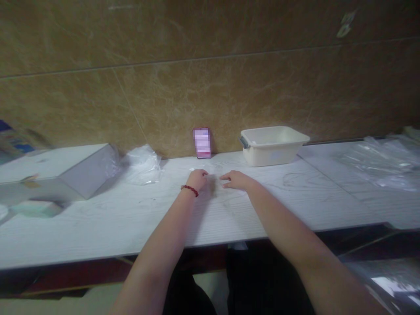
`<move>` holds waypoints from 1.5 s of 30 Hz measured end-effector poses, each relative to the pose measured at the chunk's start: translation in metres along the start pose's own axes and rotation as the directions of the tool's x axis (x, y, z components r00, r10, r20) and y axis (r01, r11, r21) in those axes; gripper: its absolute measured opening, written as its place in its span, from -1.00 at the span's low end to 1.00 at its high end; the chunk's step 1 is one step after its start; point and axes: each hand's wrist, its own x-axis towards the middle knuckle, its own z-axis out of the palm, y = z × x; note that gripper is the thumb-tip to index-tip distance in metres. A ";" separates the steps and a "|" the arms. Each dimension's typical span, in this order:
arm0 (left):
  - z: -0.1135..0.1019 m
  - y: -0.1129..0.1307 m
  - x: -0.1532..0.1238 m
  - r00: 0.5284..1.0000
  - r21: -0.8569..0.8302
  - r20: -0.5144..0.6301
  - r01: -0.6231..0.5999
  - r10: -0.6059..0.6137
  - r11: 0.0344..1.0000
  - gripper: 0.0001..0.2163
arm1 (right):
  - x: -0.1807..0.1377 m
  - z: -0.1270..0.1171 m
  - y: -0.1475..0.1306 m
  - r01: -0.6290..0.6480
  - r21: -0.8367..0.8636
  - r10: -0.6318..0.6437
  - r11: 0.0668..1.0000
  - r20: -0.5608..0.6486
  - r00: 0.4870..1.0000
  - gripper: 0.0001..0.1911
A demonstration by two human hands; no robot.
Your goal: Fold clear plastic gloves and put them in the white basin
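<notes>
My left hand (pixel 197 178), with a red bead bracelet (pixel 189 189) on its wrist, is over the middle of the white table (pixel 157 227). Its fingers are curled in, and what they hold, if anything, is too small to make out. A short gap to the right is my right hand (pixel 236 180), its thumb and fingers apart and pointing toward the left hand. Between the two hands lies a faint, blurred patch, perhaps clear plastic, that I cannot identify. Just behind them a phone (pixel 202 143) leans upright against the wall, its screen blurred.
At the back right stands a cream plastic bin (pixel 272 153) with a grey handle. Clear plastic bags (pixel 383 162) lie far right; a crumpled one (pixel 142 164) is left of centre. A white box (pixel 62 170) and a pale green block (pixel 37 208) occupy the left side.
</notes>
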 end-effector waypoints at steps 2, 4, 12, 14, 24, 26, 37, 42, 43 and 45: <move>-0.003 0.004 -0.005 0.992 0.034 0.032 -0.122 0.121 0.992 -0.74 | -0.002 -0.002 -0.001 -0.029 -0.017 0.029 0.999 0.022 0.999 -0.56; -0.005 0.011 -0.011 0.942 0.034 0.132 -0.315 0.308 0.948 -0.72 | -0.003 -0.004 -0.002 -0.043 -0.035 0.045 0.998 0.047 0.998 -0.56; -0.010 0.023 -0.029 0.861 0.065 0.435 -0.321 0.263 0.945 -0.63 | -0.004 -0.007 0.005 -0.080 -0.007 0.080 0.997 0.087 0.993 -0.44; -0.014 0.020 -0.028 0.879 0.042 0.425 -0.258 0.216 0.965 -0.64 | -0.005 -0.007 0.007 -0.066 0.004 0.066 0.998 0.097 0.993 -0.43; -0.065 -0.008 -0.071 0.969 -0.022 0.002 -0.245 0.245 0.969 -0.72 | -0.009 -0.029 -0.005 -0.046 0.078 0.052 0.996 -0.076 0.996 -0.64; -0.070 -0.017 -0.095 0.964 -0.051 0.032 -0.263 0.265 0.963 -0.74 | -0.020 -0.029 -0.018 0.005 0.037 -0.003 0.999 -0.060 0.998 -0.69; -0.062 -0.036 -0.168 0.963 -0.174 0.070 -0.245 0.261 0.954 -0.74 | -0.091 0.026 -0.077 0.305 -0.336 -0.347 0.891 -0.071 0.935 -0.81; -0.049 -0.025 -0.172 0.944 -0.181 0.037 -0.317 0.329 0.931 -0.58 | -0.083 0.028 -0.077 0.287 -0.336 -0.347 0.897 -0.134 0.928 -0.83; -0.046 -0.023 -0.170 0.937 -0.160 0.015 -0.342 0.349 0.926 -0.52 | -0.082 0.027 -0.076 0.269 -0.315 -0.332 0.910 -0.164 0.929 -0.83; -0.041 -0.022 -0.163 0.925 -0.111 -0.035 -0.380 0.378 0.918 -0.43 | -0.079 0.026 -0.074 0.255 -0.265 -0.314 0.930 -0.212 0.925 -0.83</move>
